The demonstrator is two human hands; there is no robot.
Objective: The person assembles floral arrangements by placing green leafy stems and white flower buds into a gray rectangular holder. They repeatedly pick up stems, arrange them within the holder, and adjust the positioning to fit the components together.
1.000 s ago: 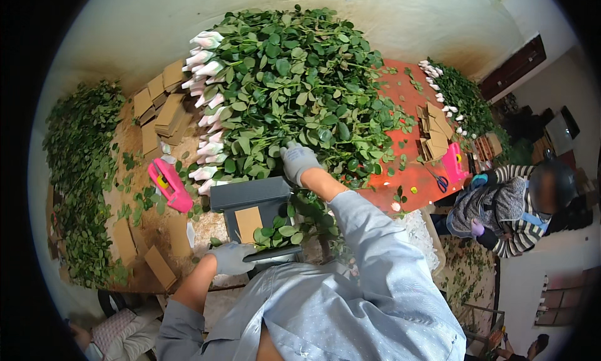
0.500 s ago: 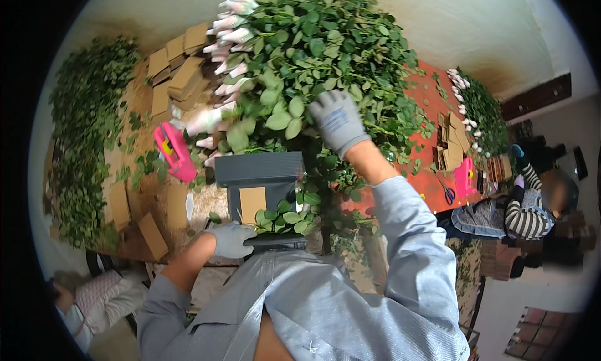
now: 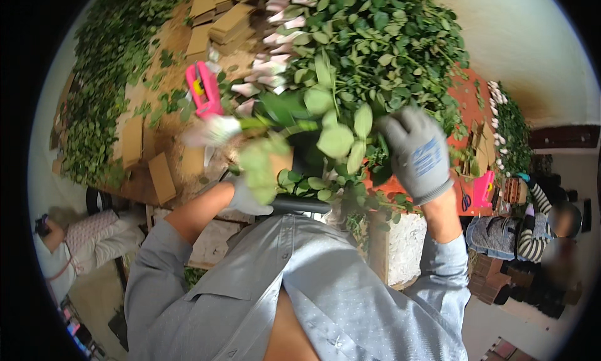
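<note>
And here comes the right hand (image 3: 418, 151), drawn back from the pile of leafy stems (image 3: 388, 54), its gloved fingers closed round the stem of a single rose (image 3: 335, 140). Half a second ago that hand was up over the pile, with the rose just beside the other blooms; now it is lower, nearer the body, and the rose stretches crosswise above the dark tray (image 3: 300, 205), leaves spread wide. Its pale bloom (image 3: 220, 130) points left, blurred with speed, just below the pink tape dispenser (image 3: 203, 92) in the view. What that means for the work: this rose looks to be clear of the pile and in passage over the tray, though not yet settled anywhere. The left hand (image 3: 248, 197), meanwhile, stays by the tray's near rim, as in the earlier frames; a smeared leaf crosses in front of it, so I cannot tell whether it grips the rim or merely rests there. Inside the tray, a cardboard piece (image 3: 283, 163) shows behind the leaves. The whole view has swung too, so the stacked cardboard (image 3: 231, 24) sits higher and farther right in the picture, beside the pile's row of blooms.
</note>
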